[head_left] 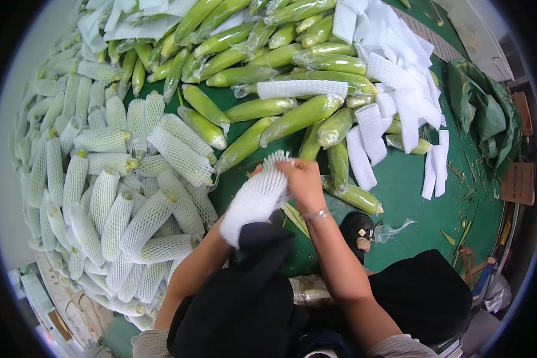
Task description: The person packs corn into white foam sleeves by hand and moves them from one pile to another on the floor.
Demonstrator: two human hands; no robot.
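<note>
A white foam net sleeve (255, 194) is held up in front of me between both hands, slanting toward my black-clad knee. My right hand (304, 182) pinches its upper, fringed rim. Behind the sleeve my left hand (257, 170) grips it; only a bit of the fingers shows. Whether a gourd is inside the sleeve I cannot tell. Just beyond my hands lie long green gourds (301, 119) in clear film. On the left is a large heap of gourds in white foam nets (143, 230).
Loose flat foam sleeves (400, 71) are piled over the gourds at the back right. A dark green sack (483, 113) and a cardboard box (518, 184) stand at the right edge. Leaf scraps and a piece of film (394, 230) litter the green floor (423, 209) near my shoe (357, 230).
</note>
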